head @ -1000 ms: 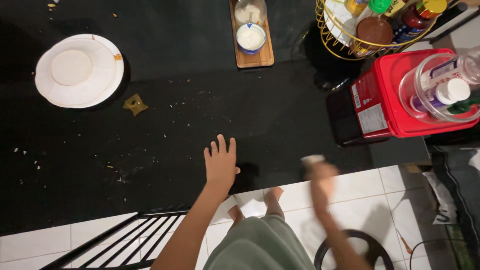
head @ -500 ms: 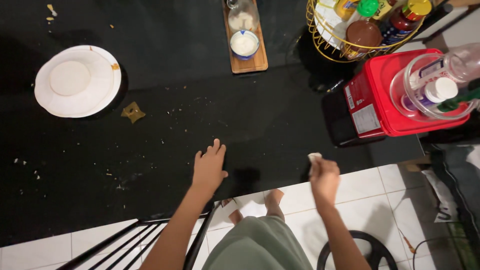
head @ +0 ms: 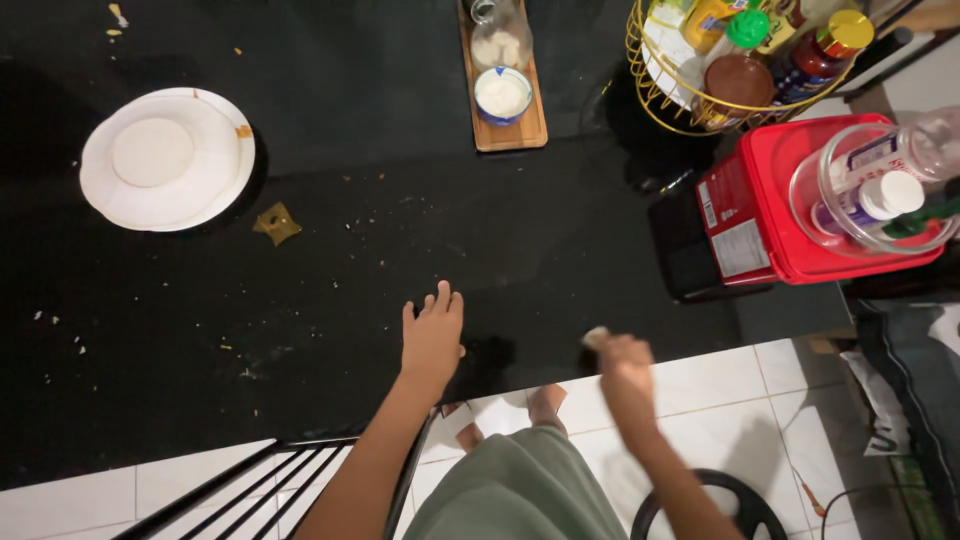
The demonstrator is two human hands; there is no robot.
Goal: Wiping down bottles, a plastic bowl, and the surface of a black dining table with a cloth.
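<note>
Black counter (head: 560, 240), crumb-strewn: your left hand (head: 432, 338) lies flat, released, near its edge; your right hand (head: 625, 362) clenches a pale wad (head: 596, 336) at the rim.

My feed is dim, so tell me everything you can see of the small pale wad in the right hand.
The pale wad is small, whitish and crumpled, perhaps cloth or paper; motion blur hides its texture. Only its end shows above the closed fingers of the right hand, which grips it. It sits at the near edge of the black counter, apparently against the surface, though contact is unclear.
</note>
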